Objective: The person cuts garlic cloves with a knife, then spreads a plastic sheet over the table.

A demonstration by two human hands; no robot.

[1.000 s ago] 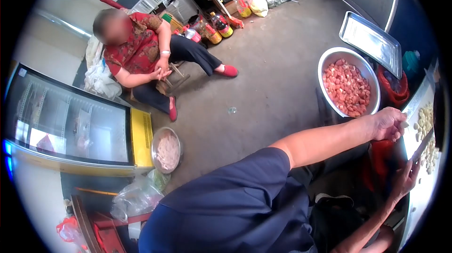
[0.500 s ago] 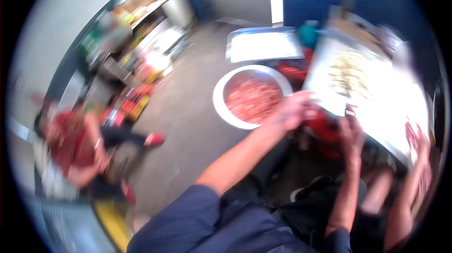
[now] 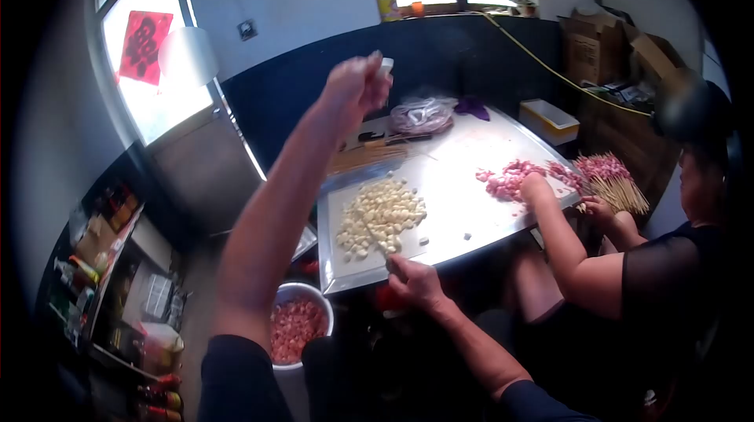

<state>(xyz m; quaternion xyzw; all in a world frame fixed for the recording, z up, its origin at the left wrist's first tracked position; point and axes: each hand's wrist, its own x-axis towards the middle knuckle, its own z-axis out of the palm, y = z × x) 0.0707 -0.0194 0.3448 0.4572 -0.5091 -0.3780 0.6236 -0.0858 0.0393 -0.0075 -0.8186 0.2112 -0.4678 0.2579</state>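
Above table [image 3: 452,202] level — left hand [image 3: 357,84] now up from the edge, fingers closed on a white piece [image 3: 386,66].
Right hand [image 3: 416,282] grips knife [image 3: 381,244], blade at the pale heap [image 3: 390,210] on the table — white piece well clear.

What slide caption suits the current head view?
Left hand raised, right hand beside pale chunks, with pink pieces farther along the table.

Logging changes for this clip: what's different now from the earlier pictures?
The view has swung right, losing the seated person in red. The left hand has risen from beside the table, holding a pale piece. The right hand still holds the knife at the heaped pieces.
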